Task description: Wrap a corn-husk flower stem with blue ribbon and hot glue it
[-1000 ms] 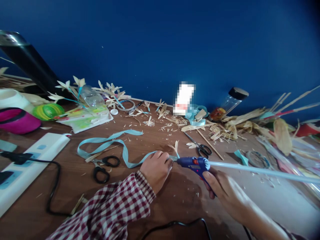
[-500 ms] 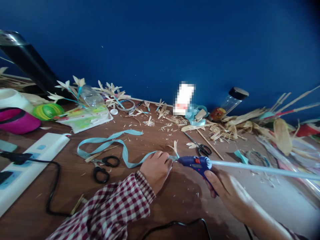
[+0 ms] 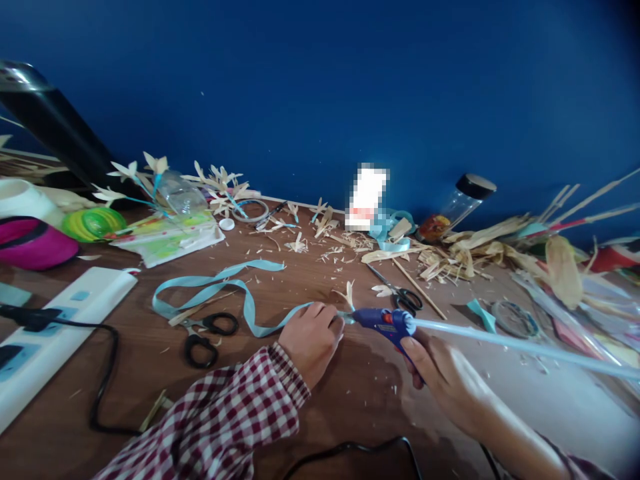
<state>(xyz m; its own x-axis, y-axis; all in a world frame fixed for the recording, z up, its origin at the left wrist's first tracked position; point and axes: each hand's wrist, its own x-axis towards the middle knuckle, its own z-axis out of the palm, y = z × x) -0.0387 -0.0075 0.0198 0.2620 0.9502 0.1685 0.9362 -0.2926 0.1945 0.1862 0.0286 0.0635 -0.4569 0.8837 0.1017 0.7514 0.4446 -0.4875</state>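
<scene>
The ribbon [image 3: 249,310] is lying left of centre on the table [image 3: 330,427], its right end reaching the nozzle [image 3: 357,316] of the glue gun [image 3: 387,325], apparently pinned to hold it steady. The left hand [image 3: 311,341] is gripping it under closed, bent fingers (tips partly hidden). The right hand [image 3: 443,373] is wrapping round the glue gun; a flower [image 3: 349,295] is standing just beyond.

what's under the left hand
The blue ribbon runs in beneath the left hand, and a little blue shows past it, by the glue gun's tip. Whatever lies under the palm and curled fingers is covered.
</scene>
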